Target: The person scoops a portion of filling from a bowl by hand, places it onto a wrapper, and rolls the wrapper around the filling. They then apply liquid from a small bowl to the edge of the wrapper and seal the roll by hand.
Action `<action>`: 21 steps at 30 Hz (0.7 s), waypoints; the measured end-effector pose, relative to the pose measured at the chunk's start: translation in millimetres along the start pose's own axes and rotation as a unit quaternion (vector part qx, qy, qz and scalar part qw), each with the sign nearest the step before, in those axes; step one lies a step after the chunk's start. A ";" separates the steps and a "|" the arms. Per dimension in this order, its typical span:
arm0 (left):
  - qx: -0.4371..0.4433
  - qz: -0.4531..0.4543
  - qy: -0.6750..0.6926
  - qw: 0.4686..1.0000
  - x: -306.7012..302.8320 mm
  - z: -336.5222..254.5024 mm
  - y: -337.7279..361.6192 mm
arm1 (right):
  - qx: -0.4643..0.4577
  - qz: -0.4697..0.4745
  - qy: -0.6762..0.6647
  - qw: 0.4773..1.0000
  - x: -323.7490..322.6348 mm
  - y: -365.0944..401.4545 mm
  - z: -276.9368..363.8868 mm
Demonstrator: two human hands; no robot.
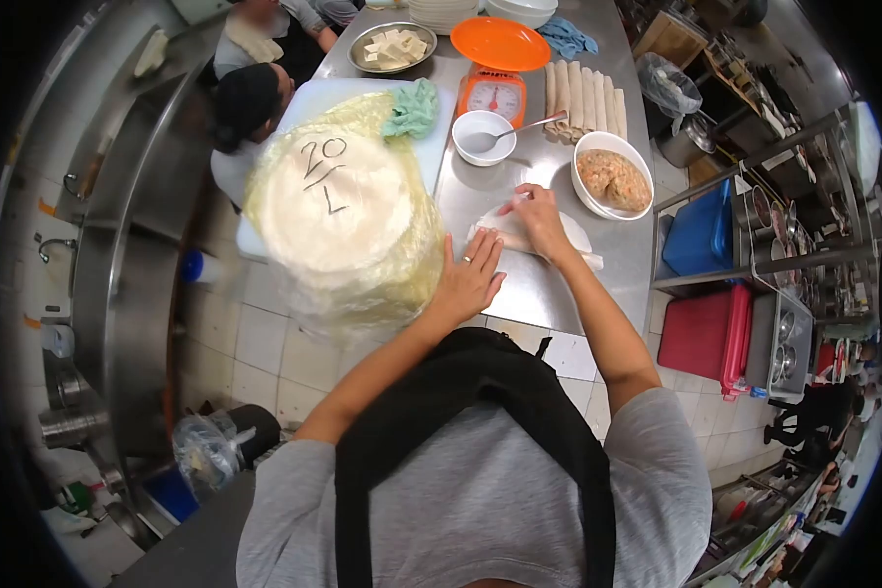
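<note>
Past the counter's left edge, another person [250, 98] in a dark cap bends low. A white board [363, 93] lies along that edge of the counter [549, 294], with a green cloth [412, 108] bunched at its far end. On the board sits a tall stack [338, 211] of round sheets in clear plastic, "20 L" inked on top, reaching out past the near left corner.

The left hand [470, 279] lies released and flat on the steel at the near edge. Its fingers are spread, its side is against the stack's plastic, and it holds nothing. Just right of it the right hand [539, 220] has its fingers curled over the wrapper [576, 235], grasping the part already rolled up. The wrapper lies on bare steel close to the near edge, between the stack and the filling bowl [612, 178] by the right edge.

Farther back stand a small bowl [480, 137] with a spoon in it, an orange scale [495, 83] and a row of rolls [583, 98]. A tray [392, 47] of pale cubes sits near the far edge.

The wrapper looks thin, limp and very light, probably easy to tear and a little tacky. It is likely best held over the thick rolled part with flat fingertips, not pinched at the loose rim.
</note>
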State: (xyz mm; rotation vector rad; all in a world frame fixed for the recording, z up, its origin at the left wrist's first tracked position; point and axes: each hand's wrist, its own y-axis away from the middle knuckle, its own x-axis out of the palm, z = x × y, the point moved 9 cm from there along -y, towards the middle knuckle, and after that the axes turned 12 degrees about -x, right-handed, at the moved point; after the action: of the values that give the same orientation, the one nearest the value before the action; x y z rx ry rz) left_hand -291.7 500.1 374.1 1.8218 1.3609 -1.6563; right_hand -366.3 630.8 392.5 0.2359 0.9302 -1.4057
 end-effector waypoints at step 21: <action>-0.010 0.028 -0.007 1.000 4.8 1.5 -1.4 | 0.010 0.142 0.169 0.975 30.5 8.9 13.6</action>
State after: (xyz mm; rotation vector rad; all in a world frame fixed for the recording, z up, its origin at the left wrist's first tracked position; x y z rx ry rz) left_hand -294.3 501.7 369.8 1.8162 1.3034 -1.6191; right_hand -356.0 601.5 377.3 0.6147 1.1108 -1.1286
